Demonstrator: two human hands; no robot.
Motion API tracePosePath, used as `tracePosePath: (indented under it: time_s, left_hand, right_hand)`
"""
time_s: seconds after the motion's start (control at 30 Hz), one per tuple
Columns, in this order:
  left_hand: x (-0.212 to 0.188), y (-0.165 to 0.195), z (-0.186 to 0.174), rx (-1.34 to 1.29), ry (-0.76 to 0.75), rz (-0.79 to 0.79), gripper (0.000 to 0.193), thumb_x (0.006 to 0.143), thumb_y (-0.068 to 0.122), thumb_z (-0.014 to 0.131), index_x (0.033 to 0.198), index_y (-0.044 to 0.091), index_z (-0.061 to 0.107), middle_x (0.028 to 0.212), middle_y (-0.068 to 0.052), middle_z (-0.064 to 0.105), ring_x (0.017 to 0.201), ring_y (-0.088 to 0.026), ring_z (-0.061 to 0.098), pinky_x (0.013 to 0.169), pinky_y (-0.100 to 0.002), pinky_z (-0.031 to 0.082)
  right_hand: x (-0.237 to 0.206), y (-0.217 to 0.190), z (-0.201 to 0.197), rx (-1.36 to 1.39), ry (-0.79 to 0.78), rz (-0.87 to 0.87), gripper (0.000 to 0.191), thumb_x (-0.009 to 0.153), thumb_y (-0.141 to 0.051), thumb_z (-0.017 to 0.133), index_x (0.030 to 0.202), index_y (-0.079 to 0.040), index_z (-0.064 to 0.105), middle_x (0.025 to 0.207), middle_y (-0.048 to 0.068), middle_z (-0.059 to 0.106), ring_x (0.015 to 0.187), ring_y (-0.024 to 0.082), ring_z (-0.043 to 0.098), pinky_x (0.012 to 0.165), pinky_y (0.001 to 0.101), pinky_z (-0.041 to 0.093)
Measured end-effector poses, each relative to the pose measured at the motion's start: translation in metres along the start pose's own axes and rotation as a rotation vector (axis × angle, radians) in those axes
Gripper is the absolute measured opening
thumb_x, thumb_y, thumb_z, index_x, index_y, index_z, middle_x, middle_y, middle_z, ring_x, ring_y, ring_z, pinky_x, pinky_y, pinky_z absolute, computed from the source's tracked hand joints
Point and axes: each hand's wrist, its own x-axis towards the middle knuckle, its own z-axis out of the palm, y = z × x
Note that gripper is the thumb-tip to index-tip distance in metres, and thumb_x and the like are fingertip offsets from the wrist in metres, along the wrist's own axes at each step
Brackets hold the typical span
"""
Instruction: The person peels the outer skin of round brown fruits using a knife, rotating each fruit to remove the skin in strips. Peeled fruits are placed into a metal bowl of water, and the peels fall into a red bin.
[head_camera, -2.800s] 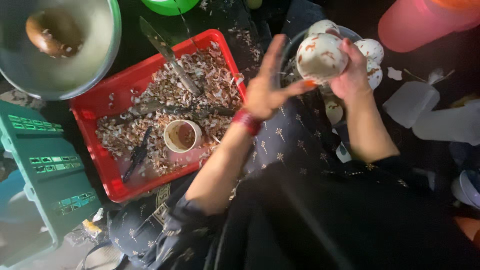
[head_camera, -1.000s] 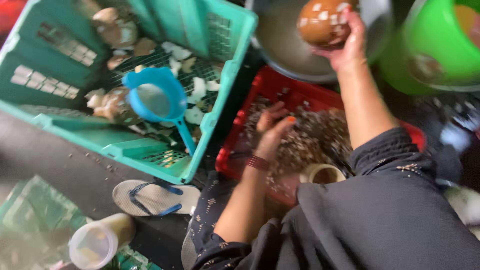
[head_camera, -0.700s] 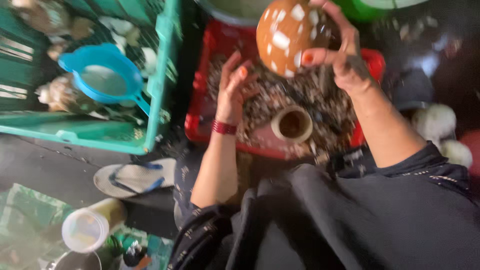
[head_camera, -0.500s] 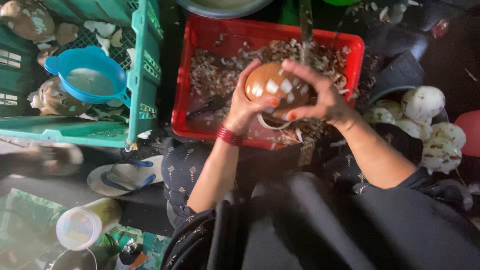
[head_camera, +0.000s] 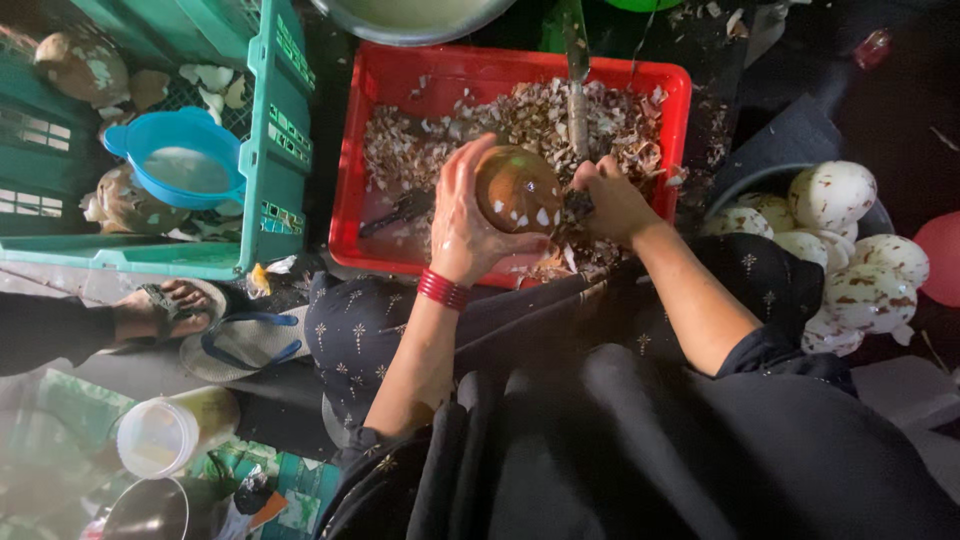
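My left hand (head_camera: 466, 218) cups a brown coconut (head_camera: 516, 188) with white patches, holding it over a red crate (head_camera: 356, 150) full of brown and white shavings. My right hand (head_camera: 612, 196) is closed on the dark handle of a long knife (head_camera: 577, 90), whose blade points away across the crate. The knife's handle end sits right beside the coconut. A red bangle circles my left wrist.
A green crate (head_camera: 268, 120) at left holds a blue scoop (head_camera: 185, 170) and husked coconuts. Several peeled white coconuts (head_camera: 838, 250) fill a basin at right. Another person's sandalled foot (head_camera: 165, 305) rests at left near a plastic cup (head_camera: 170, 432). A metal bowl (head_camera: 410, 15) sits beyond the red crate.
The coconut came from up by the metal bowl down over the red crate. My left hand took hold of it, and my right hand left it and now grips the knife.
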Motion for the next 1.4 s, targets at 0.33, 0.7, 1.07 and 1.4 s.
tracePosePath:
  time_s: [0.33, 0.7, 1.07, 1.4]
  left_hand:
    - [-0.001, 0.004, 0.012, 0.248, 0.066, 0.023, 0.12, 0.043, 0.036, 0.106, 0.144, 0.014, 0.045, 0.145, -0.02, 0.046, 0.139, -0.04, 0.042, 0.115, -0.051, 0.041]
    - [0.015, 0.007, 0.0, 0.05, -0.012, -0.121, 0.106, 0.05, 0.05, 0.099, 0.139, 0.012, 0.055, 0.141, -0.017, 0.053, 0.132, -0.036, 0.054, 0.109, -0.046, 0.049]
    - [0.023, 0.012, -0.005, 0.095, -0.076, -0.189, 0.102, 0.051, 0.055, 0.093, 0.137, 0.014, 0.058, 0.138, -0.014, 0.055, 0.127, -0.034, 0.057, 0.104, -0.046, 0.05]
    - [0.026, 0.018, -0.009, 0.109, -0.096, -0.202, 0.104, 0.052, 0.058, 0.092, 0.138, 0.012, 0.057, 0.138, -0.013, 0.055, 0.127, -0.033, 0.056, 0.103, -0.046, 0.049]
  right_hand:
    - [0.04, -0.043, -0.051, 0.489, 0.05, 0.17, 0.051, 0.082, -0.014, 0.075, 0.132, -0.013, 0.064, 0.127, 0.01, 0.068, 0.103, 0.024, 0.066, 0.09, 0.0381, 0.053]
    - [0.038, -0.051, -0.03, 0.87, -0.043, 0.414, 0.037, 0.102, -0.024, 0.056, 0.131, -0.002, 0.064, 0.134, 0.016, 0.067, 0.125, 0.022, 0.06, 0.106, 0.0344, 0.045]
    - [0.034, -0.013, -0.008, 0.554, 0.018, 0.279, 0.025, 0.109, -0.018, 0.053, 0.119, -0.002, 0.07, 0.108, 0.017, 0.073, 0.098, 0.024, 0.072, 0.088, 0.0342, 0.055]
    - [0.032, -0.019, -0.017, 0.495, -0.261, 0.349, 0.031, 0.086, -0.005, 0.071, 0.117, -0.006, 0.071, 0.106, 0.009, 0.08, 0.089, 0.019, 0.078, 0.082, 0.0354, 0.063]
